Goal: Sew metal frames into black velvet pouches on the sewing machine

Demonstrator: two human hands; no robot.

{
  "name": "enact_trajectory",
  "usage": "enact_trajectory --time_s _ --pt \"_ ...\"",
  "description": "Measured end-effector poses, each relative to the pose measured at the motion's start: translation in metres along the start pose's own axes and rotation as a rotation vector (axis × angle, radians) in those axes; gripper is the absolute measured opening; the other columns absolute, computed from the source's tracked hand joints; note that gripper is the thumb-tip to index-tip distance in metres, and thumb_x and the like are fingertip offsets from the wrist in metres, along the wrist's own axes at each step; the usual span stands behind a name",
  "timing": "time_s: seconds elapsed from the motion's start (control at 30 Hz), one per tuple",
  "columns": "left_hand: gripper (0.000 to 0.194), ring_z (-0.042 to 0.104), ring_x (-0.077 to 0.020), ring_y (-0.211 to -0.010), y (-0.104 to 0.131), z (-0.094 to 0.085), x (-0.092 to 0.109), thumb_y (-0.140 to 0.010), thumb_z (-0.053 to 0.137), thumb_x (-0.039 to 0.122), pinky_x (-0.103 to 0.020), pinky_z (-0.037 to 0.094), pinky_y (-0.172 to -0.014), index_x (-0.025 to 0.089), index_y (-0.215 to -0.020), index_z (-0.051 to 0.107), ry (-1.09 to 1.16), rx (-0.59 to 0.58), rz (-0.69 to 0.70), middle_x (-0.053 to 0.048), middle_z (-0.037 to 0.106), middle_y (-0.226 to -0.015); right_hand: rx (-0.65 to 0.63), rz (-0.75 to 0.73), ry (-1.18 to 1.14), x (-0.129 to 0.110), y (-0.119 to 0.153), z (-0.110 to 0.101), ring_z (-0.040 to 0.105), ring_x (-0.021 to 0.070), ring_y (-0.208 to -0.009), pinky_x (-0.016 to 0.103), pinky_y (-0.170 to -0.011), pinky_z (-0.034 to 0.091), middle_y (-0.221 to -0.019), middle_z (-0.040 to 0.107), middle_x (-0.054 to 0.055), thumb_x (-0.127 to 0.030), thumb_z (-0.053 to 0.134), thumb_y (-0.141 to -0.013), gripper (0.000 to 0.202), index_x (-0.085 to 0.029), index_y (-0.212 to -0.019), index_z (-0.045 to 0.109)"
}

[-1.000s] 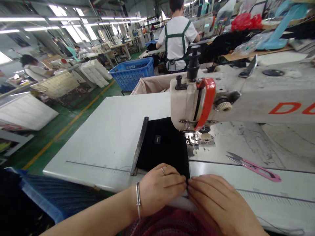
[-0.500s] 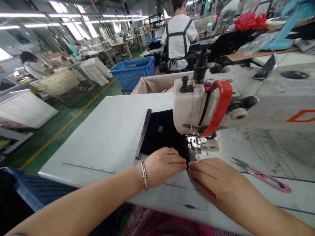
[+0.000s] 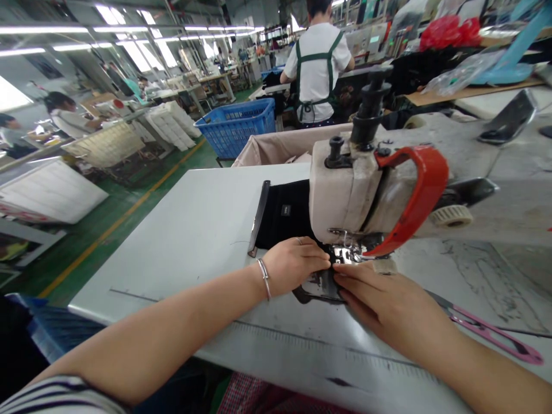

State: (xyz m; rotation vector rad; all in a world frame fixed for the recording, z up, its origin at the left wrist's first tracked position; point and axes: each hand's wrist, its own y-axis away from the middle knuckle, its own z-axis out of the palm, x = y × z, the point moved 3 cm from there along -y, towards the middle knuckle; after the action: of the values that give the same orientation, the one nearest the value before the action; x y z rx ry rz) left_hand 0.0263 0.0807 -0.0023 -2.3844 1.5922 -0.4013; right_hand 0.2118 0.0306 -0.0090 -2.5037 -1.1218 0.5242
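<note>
A black fabric piece [image 3: 284, 221] with a small label lies under the head of a sewing machine [image 3: 338, 195]; a dark metal strip [image 3: 260, 218] runs along its left edge. My left hand [image 3: 295, 264], wearing a ring and bracelet, is closed on the fabric's near edge, just left of the presser foot [image 3: 345, 254]. Close by, my right hand [image 3: 383, 296] has its fingers pressed together, tips at the fabric's near corner by the foot. Its fingertips partly hide that corner. Pink-handled thread snips [image 3: 495, 333] lie partly behind my right forearm.
The white table [image 3: 172, 230] has a printed ruler along its front. Beyond it stand a fabric-lined bin [image 3: 267, 148] and a blue basket [image 3: 237, 126]. A person [image 3: 319, 69] in a green-strapped apron stands with back turned. A red lever [image 3: 426, 195] sits on the machine head.
Both hands have moved forward, away from me, with the black fabric, up to the presser foot. The metal plate below the foot now shows. The view has shifted slightly.
</note>
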Motion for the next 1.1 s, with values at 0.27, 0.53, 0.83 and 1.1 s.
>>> enact_trajectory --time_s 0.27,0.53,0.83,1.1 --pt "0.027 0.062 -0.0147 -0.105 -0.008 0.004 -0.017 -0.094 0.043 0.012 -0.029 0.048 -0.098 0.019 -0.102 0.068 -0.053 -0.008 -0.166 -0.003 0.070 -0.103 -0.027 0.053 -0.069 0.008 -0.001 0.000 0.065 0.0217 -0.096 0.041 -0.084 0.056 -0.112 0.067 0.006 -0.022 0.049 -0.094 0.025 -0.020 -0.110 0.067" --pt "0.024 0.064 -0.0156 -0.101 -0.009 0.004 -0.019 -0.093 0.048 0.014 -0.029 0.050 -0.095 0.021 -0.098 0.070 -0.043 0.030 -0.197 -0.002 0.071 -0.098 -0.065 0.079 -0.147 0.013 -0.002 0.000 0.062 0.0218 -0.102 0.040 -0.088 0.053 -0.110 0.068 0.004 -0.023 0.050 -0.094 0.022 -0.023 -0.109 0.066" --pt "0.025 0.063 -0.0156 -0.098 -0.010 0.003 -0.022 -0.093 0.048 0.015 -0.031 0.051 -0.093 0.021 -0.101 0.070 -0.012 -0.005 -0.225 -0.003 0.070 -0.100 -0.023 0.092 -0.217 0.016 -0.001 -0.006 0.060 0.0197 -0.096 0.038 -0.086 0.050 -0.100 0.068 0.004 -0.021 0.051 -0.094 0.019 -0.024 -0.104 0.067" --pt "0.035 0.059 -0.0209 -0.101 -0.004 -0.024 -0.013 -0.093 0.044 0.015 -0.039 0.050 -0.092 0.020 -0.123 0.060 -0.047 -0.273 -0.354 -0.010 0.059 -0.117 -0.039 0.252 -0.048 0.035 0.001 -0.019 0.055 0.0282 -0.098 0.046 -0.084 0.046 -0.102 0.062 0.010 -0.019 0.058 -0.084 0.017 -0.017 -0.100 0.063"
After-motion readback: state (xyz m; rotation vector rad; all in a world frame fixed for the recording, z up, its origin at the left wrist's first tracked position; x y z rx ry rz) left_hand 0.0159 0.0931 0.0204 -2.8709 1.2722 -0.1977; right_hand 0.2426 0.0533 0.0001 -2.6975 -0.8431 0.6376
